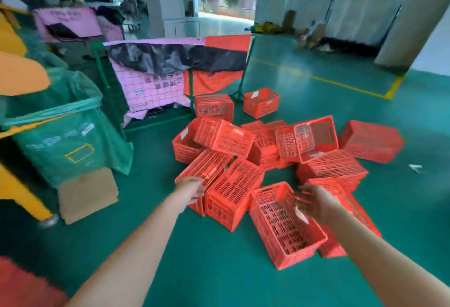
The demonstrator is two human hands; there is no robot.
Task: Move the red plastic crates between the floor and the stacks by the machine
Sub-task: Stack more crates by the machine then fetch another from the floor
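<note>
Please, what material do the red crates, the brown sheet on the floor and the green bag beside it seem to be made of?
Red crates: moulded plastic, fairly matte; uniform colour and slotted lattice walls. Brown sheet: probably cardboard, matte, flat and stiff-looking. Green bag: likely thin plastic film or woven sacking, slightly glossy and wrinkled; blur leaves it open.

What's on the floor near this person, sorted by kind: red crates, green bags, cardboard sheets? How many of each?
Red crates: about 13 (the pile overlaps, so the count is not exact)
Green bag: 1
Cardboard sheet: 1
Total: about 15
</note>
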